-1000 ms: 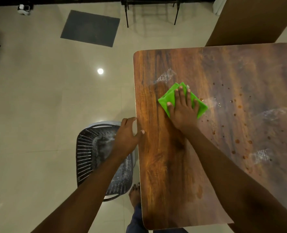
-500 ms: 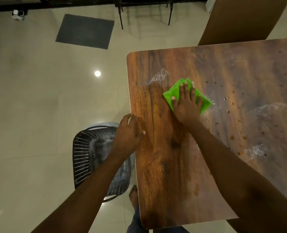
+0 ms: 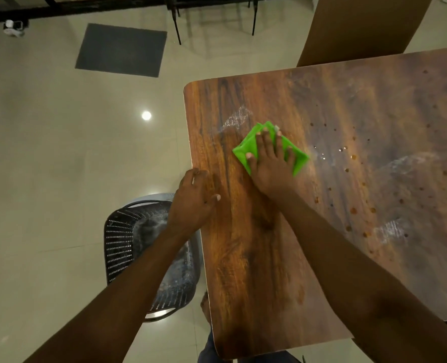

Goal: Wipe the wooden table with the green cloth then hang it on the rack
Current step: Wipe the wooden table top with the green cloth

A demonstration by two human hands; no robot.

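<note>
Head view: your right hand [image 3: 271,169] lies flat on the folded green cloth [image 3: 246,149], fingers straight, pressing it onto the wooden table [image 3: 256,258] near its far-left corner. Your left hand [image 3: 192,203] rests on the table's left edge, fingers loosely bent, holding nothing. Brown spots [image 3: 353,210] dot the tabletop right of the cloth. A dark perforated basket [image 3: 120,237] sits on the floor beside the table.

Dim, warm light; bright glare spot [image 3: 146,115] on the floor [image 3: 60,158], upper left; table [image 3: 243,258] faintly shiny; edges bow.
</note>
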